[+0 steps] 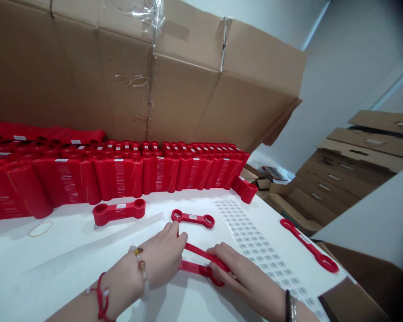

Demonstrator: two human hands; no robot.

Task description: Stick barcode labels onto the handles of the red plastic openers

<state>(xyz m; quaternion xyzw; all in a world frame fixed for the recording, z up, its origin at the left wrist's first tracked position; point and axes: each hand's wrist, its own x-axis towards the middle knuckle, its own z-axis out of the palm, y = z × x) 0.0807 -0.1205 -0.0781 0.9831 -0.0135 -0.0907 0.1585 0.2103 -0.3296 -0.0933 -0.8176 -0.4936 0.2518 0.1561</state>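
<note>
My left hand (163,255) is curled around the left ends of two flat red plastic bars with ringed ends. At their right ends, my right hand (237,273) pinches the upper red bar (199,252) between thumb and fingers. The lower red bar (193,267) runs just beneath it, its right ring by my right thumb. My fingers hide the left ends. Just beyond my hands lies a labelled red bar (192,217) with a ring at each end. A short stack of red bars (119,211) with a white label stands to its left.
Banded stacks of red bars (119,179) line the table's back, before a large cardboard box (188,89). A sheet of printed labels (255,246) lies right of my hands. Another red bar (308,245) rests near the right edge. A rubber band (40,229) lies left; cartons (342,174) stand right.
</note>
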